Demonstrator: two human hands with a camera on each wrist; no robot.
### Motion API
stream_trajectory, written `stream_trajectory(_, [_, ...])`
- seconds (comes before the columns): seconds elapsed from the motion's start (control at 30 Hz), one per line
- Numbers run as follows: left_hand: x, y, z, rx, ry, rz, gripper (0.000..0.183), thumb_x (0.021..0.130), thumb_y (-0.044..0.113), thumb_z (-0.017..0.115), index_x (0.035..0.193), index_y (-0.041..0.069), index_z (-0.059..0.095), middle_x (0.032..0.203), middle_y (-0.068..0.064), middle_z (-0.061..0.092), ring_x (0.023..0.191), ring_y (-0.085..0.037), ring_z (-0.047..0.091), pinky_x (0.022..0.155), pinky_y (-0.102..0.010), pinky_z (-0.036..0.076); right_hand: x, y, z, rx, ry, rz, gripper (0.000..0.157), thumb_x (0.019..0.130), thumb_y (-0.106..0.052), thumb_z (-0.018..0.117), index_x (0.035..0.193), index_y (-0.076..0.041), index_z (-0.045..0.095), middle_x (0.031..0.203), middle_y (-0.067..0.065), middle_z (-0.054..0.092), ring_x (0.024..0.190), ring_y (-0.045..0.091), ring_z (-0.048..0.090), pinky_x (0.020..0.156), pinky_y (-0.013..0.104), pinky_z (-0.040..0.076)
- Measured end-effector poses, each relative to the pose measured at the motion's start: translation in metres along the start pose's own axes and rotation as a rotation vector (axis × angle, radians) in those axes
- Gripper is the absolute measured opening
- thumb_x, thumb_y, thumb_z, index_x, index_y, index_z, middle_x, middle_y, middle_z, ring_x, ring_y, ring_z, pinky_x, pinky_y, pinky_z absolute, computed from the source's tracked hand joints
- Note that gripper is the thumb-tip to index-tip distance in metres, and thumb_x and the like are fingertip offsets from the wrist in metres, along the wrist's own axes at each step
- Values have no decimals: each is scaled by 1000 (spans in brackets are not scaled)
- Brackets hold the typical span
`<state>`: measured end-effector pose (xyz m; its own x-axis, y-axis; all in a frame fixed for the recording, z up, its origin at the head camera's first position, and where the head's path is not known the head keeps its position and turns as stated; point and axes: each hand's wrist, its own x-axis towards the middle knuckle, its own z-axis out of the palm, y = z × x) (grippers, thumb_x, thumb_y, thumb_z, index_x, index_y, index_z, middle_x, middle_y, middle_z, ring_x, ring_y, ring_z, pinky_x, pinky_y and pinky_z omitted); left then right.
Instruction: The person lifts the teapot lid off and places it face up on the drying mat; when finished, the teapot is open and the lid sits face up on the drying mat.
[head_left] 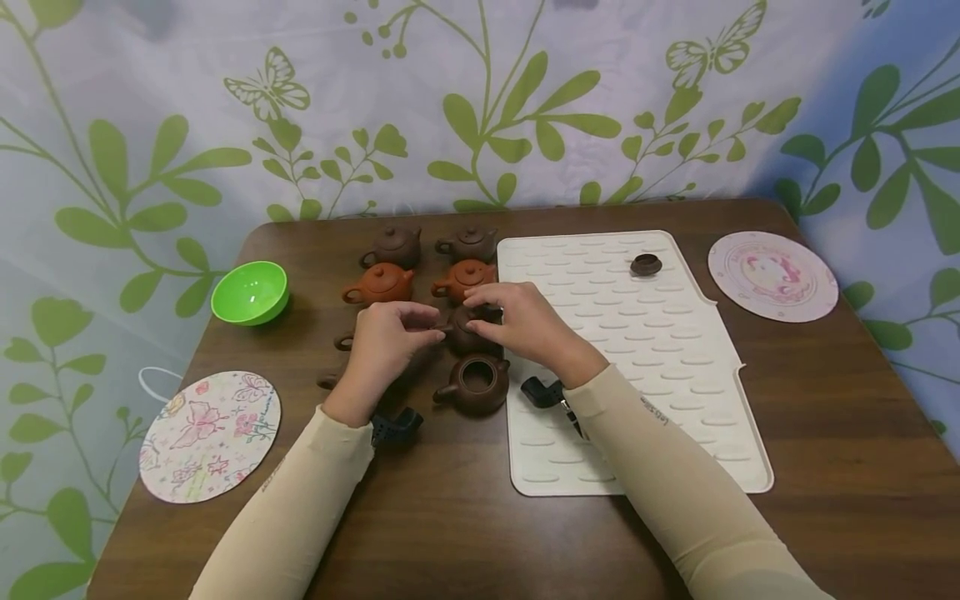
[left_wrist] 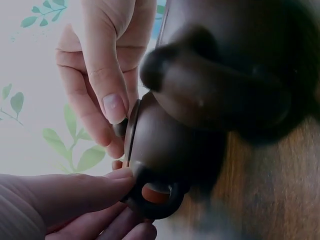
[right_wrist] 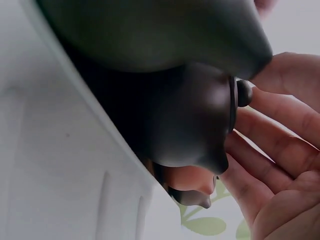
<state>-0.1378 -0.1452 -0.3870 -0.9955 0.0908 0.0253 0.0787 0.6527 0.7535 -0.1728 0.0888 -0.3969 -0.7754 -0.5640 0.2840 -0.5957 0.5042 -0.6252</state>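
- Dark teapot (left_wrist: 180,145): it stands on the worktop (head_left: 480,542), in the right-hand column of pots, just beyond the open teapot (head_left: 476,408) and beside the left edge of the white mat (head_left: 630,433).
- The left hand (head_left: 386,342) pinches its handle (left_wrist: 177,196) between the fingers and thumb, probably to steady the pot.
- The right hand (head_left: 528,321) reaches in from the right, fingers gripping the lid's knob (right_wrist: 245,93); one hand per side seems to keep them out of each other's way.
- The visible handles point left and the spouts right, which puts handles within easy reach of the left hand.
- A loose lid (head_left: 646,265) lies far right on the mat, perhaps the open teapot's.
- Fingers cover the gripped lid from above, so whether it sits fully home is unclear.
- The left hand and wrist largely hide the near pots (head_left: 330,379) of the left column; their lids cannot be made out.
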Motion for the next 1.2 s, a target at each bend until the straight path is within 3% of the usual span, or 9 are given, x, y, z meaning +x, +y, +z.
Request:
stream_trajectory(0.5, [4, 2, 2, 84, -22, 38, 18, 87, 14, 90, 104, 11, 85, 98, 0, 79, 88, -24, 72, 91, -49, 51, -1, 5, -1, -4, -7, 34, 27, 99, -18, 79, 120, -2, 78, 131, 8, 71, 124, 26, 64, 104, 42, 49])
stream_trajectory(0.57, [4, 2, 2, 94, -19, 39, 17, 87, 15, 90, 103, 12, 86, 97, 0, 79, 89, -24, 72, 103, -52, 44, -1, 5, -1, 2, -9, 37, 25, 99, -19, 78, 119, -3, 79, 131, 8, 72, 123, 26, 65, 103, 42, 50])
stream_trajectory(0.67, [4, 1, 3, 111, -16, 42, 17, 87, 16, 90, 103, 12, 86, 96, 0, 79, 91, -24, 73, 118, -56, 26, -1, 6, 0, 10, -11, 44, 24, 100, -19, 78, 118, -4, 79, 129, 8, 72, 121, 25, 66, 101, 42, 51])
stream_trajectory(0.83, [4, -1, 3, 112, -11, 49, 16, 88, 17, 90, 102, 12, 86, 96, 0, 79, 93, -24, 73, 122, -56, 17, -2, 6, 2, 22, -7, 55, 24, 100, -19, 78, 119, -4, 79, 128, 8, 72, 118, 25, 67, 99, 41, 52])
stream_trajectory(1.03, [3, 0, 3, 95, -16, 41, 17, 87, 15, 90, 103, 11, 86, 96, -1, 79, 92, -23, 74, 120, -58, 21, -3, 8, 4, 28, -2, 45, 22, 101, -19, 76, 118, -4, 79, 128, 9, 73, 116, 25, 68, 95, 42, 53])
stream_trajectory(1.2, [2, 0, 4, 76, -18, 31, 16, 88, 14, 89, 103, 11, 85, 96, -1, 79, 90, -21, 75, 107, -51, 42, -3, 8, 4, 41, -5, 50, 21, 101, -19, 75, 118, -5, 78, 129, 8, 72, 109, 23, 69, 85, 40, 54])
